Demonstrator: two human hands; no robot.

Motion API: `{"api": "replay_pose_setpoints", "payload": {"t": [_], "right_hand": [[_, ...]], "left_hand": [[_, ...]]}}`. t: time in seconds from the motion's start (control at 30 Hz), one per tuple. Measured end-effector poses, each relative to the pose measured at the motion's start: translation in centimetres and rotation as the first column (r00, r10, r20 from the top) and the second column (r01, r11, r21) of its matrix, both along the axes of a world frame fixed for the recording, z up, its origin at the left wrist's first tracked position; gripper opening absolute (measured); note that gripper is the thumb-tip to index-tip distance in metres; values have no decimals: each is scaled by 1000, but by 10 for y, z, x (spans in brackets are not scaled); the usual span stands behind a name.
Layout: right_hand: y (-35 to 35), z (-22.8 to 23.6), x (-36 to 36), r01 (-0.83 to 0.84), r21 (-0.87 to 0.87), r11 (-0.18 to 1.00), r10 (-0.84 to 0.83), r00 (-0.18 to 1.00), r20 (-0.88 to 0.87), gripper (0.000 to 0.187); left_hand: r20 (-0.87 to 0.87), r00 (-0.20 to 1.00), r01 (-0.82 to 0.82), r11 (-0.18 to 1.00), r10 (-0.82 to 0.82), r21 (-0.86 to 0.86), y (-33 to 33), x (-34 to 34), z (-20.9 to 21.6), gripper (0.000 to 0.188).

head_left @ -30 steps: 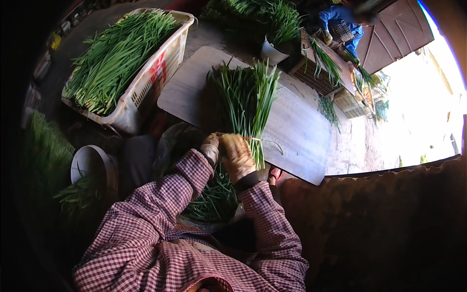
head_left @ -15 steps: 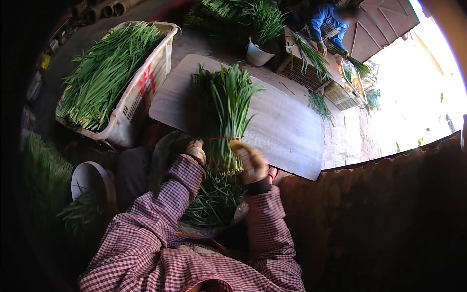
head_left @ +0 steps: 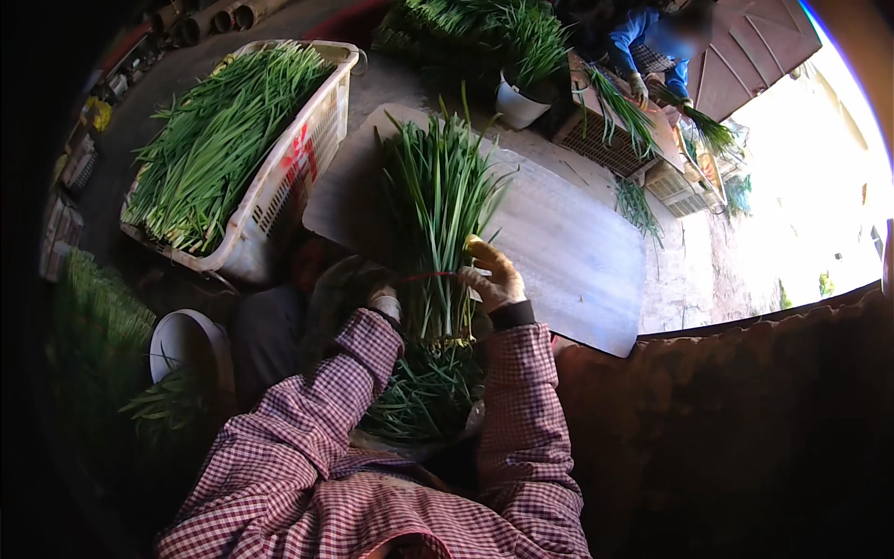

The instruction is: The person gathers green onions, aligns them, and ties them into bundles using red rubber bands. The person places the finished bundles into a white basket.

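An upright bundle of garlic chives (head_left: 438, 200) leans over the near part of a grey board, its pale cut ends toward me. A thin red tie (head_left: 430, 276) runs across the stalks near their lower end. My left hand (head_left: 384, 300), in a pale glove, is closed against the bundle's left side, its fingertips lost in shadow. On the right side, my gloved right hand (head_left: 496, 275) pinches at the tie's end, with a small white piece by its fingers. Loose green leaves (head_left: 424, 396) lie below the bundle.
The grey board (head_left: 577, 247) slants away to the right. A white crate (head_left: 256, 238) full of chives stands left, a white bucket (head_left: 191, 340) near my left knee. Beyond are a potful (head_left: 521, 105) of greens and a co-worker in blue (head_left: 633, 37) handling leaves. A dark wall (head_left: 726, 419) stands right.
My right hand has moved up and slightly right, from beside the cut ends to the tie's level. The left hand stays at the bundle's left. The whole view has shifted slightly.
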State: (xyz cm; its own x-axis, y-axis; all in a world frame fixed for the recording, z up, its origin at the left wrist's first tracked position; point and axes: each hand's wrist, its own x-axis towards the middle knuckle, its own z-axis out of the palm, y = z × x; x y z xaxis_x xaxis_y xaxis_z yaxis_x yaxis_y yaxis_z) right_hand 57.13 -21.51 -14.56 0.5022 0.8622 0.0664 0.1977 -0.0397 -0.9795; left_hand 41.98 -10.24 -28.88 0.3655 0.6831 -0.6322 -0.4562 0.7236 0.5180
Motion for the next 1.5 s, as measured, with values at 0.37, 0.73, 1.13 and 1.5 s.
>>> {"api": "replay_pose_setpoints", "payload": {"t": [0.37,0.73,1.13,1.5], "right_hand": [[6,42,-11,219,-156,963,-21,640,768,16],[27,57,23,-182,33,983,185,972,-143,19],[32,63,-8,40,-465,884,419,370,829,14],[69,33,46,104,-223,969,204,166,965,8]], "left_hand": [[228,974,34,988,1,-149,-4,-5,4,31],[177,983,77,977,-41,-198,-4,-12,-5,37],[523,842,254,953,-133,-166,-2,-7,13,37],[329,922,283,935,-203,-216,-8,-20,4,32]]}}
